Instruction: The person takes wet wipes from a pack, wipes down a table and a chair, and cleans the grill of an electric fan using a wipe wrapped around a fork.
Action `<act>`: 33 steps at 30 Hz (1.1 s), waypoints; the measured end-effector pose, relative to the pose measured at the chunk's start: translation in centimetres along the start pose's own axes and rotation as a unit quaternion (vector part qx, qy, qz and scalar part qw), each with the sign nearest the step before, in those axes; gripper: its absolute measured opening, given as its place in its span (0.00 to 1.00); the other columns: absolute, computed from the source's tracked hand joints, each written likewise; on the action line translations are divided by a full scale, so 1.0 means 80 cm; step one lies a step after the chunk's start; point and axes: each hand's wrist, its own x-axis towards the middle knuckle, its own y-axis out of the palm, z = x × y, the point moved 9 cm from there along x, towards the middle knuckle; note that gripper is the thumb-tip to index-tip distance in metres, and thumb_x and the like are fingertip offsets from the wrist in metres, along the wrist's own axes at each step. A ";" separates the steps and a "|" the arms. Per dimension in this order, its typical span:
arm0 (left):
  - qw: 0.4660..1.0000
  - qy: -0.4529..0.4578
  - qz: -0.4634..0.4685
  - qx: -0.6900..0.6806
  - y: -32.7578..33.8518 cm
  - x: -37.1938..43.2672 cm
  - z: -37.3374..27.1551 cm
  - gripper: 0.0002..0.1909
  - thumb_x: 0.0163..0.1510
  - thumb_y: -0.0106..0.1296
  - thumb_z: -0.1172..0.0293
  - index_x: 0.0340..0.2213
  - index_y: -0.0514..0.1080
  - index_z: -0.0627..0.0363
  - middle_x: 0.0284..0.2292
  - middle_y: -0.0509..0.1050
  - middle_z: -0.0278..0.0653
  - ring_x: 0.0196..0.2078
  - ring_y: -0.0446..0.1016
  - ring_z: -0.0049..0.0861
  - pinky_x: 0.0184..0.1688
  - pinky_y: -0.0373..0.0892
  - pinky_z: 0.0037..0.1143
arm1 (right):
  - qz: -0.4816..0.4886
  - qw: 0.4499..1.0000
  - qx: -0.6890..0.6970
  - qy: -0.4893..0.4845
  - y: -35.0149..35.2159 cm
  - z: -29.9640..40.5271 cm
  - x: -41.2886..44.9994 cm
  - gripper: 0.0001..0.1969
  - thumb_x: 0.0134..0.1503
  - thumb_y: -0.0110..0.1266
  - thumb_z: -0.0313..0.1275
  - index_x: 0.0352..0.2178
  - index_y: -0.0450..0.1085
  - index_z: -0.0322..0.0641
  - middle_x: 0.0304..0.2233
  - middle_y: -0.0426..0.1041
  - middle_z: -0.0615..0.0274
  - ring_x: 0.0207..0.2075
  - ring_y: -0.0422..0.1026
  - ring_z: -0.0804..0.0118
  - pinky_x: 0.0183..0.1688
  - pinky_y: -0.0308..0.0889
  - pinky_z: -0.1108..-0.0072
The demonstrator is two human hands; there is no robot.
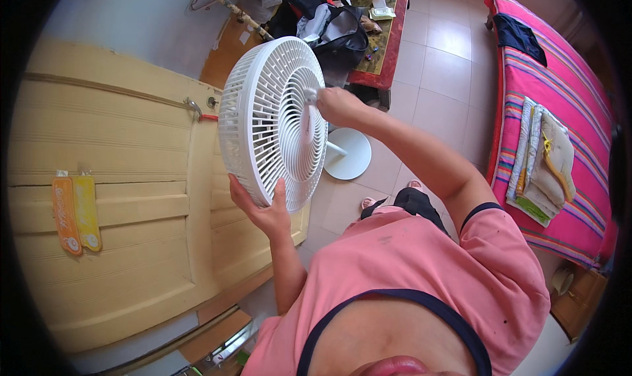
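A white electric fan [266, 129] stands before me, its round slatted grille tilted toward my right side. My left hand [266, 213] grips the lower rim of the grille, thumb on the face and fingers on the outer side. At the middle of the grille, my right hand [340, 107] is closed in a fist around a small white thing [310, 96]. Blur hides whether that thing is a part of the fan or a piece of cloth or tissue. The fan's pole leads down to a round white base [348, 154] on the floor.
A yellow wooden door [138, 144] with a metal handle [193, 108] is close on the left. Beyond the fan, a red-edged table [390, 50] bears dark bags [340, 35] and a wipes pack [381, 12]. A pink striped bed [568, 90] with folded bedding [540, 164] stands right.
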 end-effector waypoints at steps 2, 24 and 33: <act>1.000 0.000 0.002 -0.005 -0.005 0.001 0.000 0.47 0.39 0.64 0.66 0.57 0.50 0.61 0.52 0.55 0.52 0.55 0.56 0.43 0.54 0.55 0.37 | -0.072 0.985 -0.120 -0.096 -0.040 0.049 0.001 0.08 0.49 0.42 0.27 0.28 0.64 0.32 0.22 0.72 0.42 0.25 0.72 0.43 0.30 0.67 0.59; 0.997 -0.037 -0.022 -0.059 -0.002 -0.008 0.007 0.46 0.40 0.63 0.71 0.57 0.48 0.61 0.55 0.52 0.50 0.58 0.53 0.39 0.57 0.52 0.35 | -0.070 0.990 0.118 -0.027 0.019 -0.018 -0.086 0.08 0.53 0.41 0.28 0.29 0.58 0.31 0.24 0.69 0.36 0.29 0.68 0.36 0.32 0.61 0.55; 0.997 -0.027 0.011 -0.072 -0.004 -0.007 0.009 0.48 0.39 0.63 0.73 0.58 0.47 0.61 0.55 0.51 0.49 0.58 0.54 0.39 0.57 0.53 0.34 | -0.079 0.993 -0.034 -0.080 -0.041 0.012 -0.023 0.08 0.53 0.41 0.27 0.35 0.59 0.36 0.21 0.70 0.43 0.25 0.70 0.42 0.28 0.64 0.59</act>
